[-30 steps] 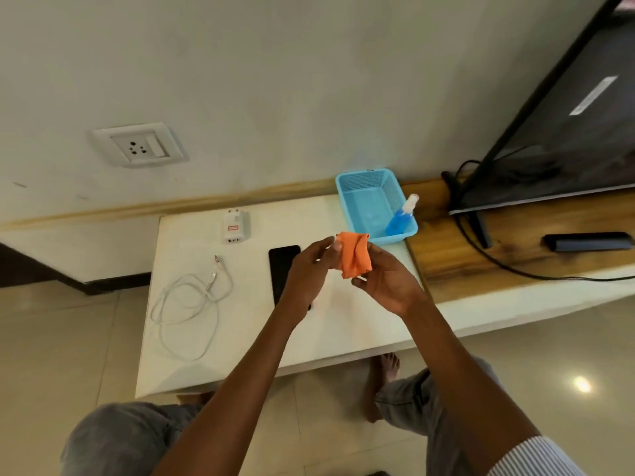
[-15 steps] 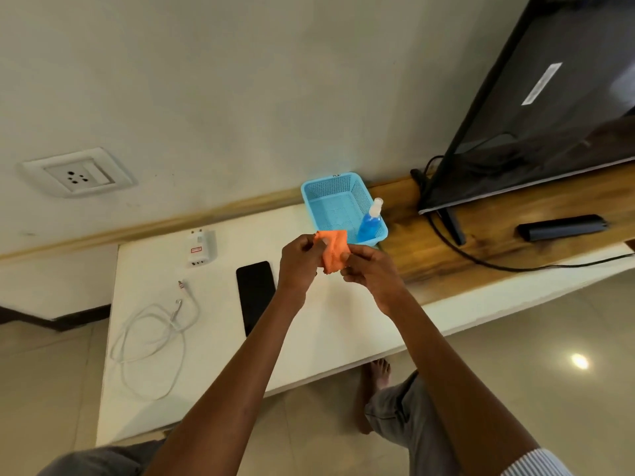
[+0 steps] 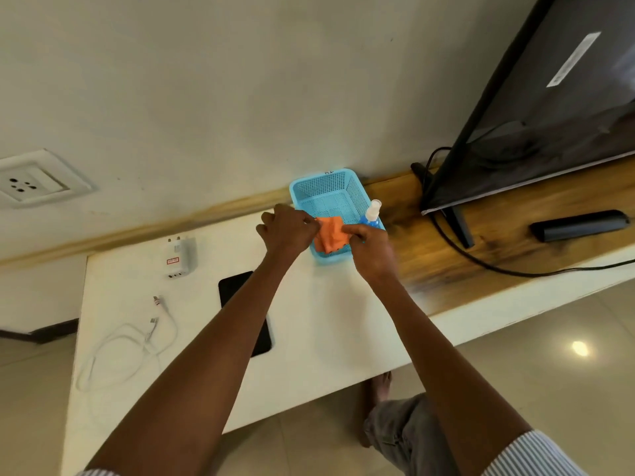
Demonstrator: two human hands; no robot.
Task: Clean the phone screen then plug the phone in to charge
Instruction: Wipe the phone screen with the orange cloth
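My left hand (image 3: 287, 230) and my right hand (image 3: 369, 247) both pinch a folded orange cloth (image 3: 330, 235) over the near end of the blue basket (image 3: 326, 190). A blue spray bottle (image 3: 371, 214) stands in the basket's right corner, just behind my right hand. The black phone (image 3: 233, 286) lies face up on the white table (image 3: 316, 321), partly hidden under my left forearm. A white charger adapter (image 3: 179, 257) and a coiled white cable (image 3: 130, 345) lie to the phone's left. A wall socket (image 3: 25, 182) sits on the wall at the far left.
A television (image 3: 556, 97) stands on the wooden shelf (image 3: 429, 255) to the right, with a black cord (image 3: 481, 262) and a dark remote (image 3: 580, 224) beside it. My knee and a bare foot (image 3: 378, 396) show below the table's front edge.
Both hands have carried the orange cloth away from me, from above the table to over the blue basket. The view has swung right, so the table's things sit further left.
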